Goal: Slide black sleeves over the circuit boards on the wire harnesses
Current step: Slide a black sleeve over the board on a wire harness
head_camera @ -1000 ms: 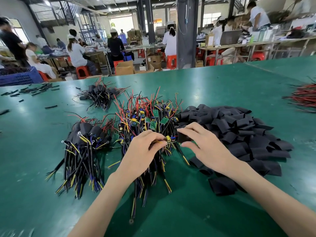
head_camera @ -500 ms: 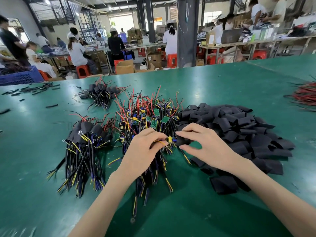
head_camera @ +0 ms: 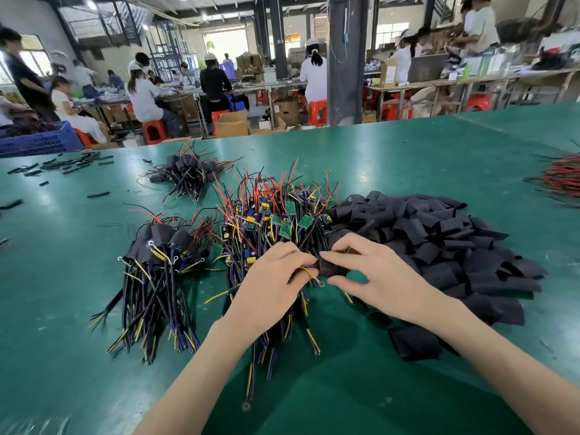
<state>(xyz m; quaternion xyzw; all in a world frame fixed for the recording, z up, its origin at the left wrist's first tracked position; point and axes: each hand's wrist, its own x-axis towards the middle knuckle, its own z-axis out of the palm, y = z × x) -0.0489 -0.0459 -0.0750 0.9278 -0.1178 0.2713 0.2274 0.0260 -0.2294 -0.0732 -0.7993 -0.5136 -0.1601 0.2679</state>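
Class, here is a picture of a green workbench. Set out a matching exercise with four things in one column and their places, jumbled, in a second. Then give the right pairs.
Things
1. heap of loose black sleeves
2. pile of wire harnesses with bare green circuit boards
3. nearer bundle of harnesses already in black sleeves
4. blue plastic crate

Places
A. far left, past the edge of the green table
B. middle, under the left hand
C. right side, beside the right hand
D. left of the left hand

Pairs: 1-C, 2-B, 3-D, 4-A
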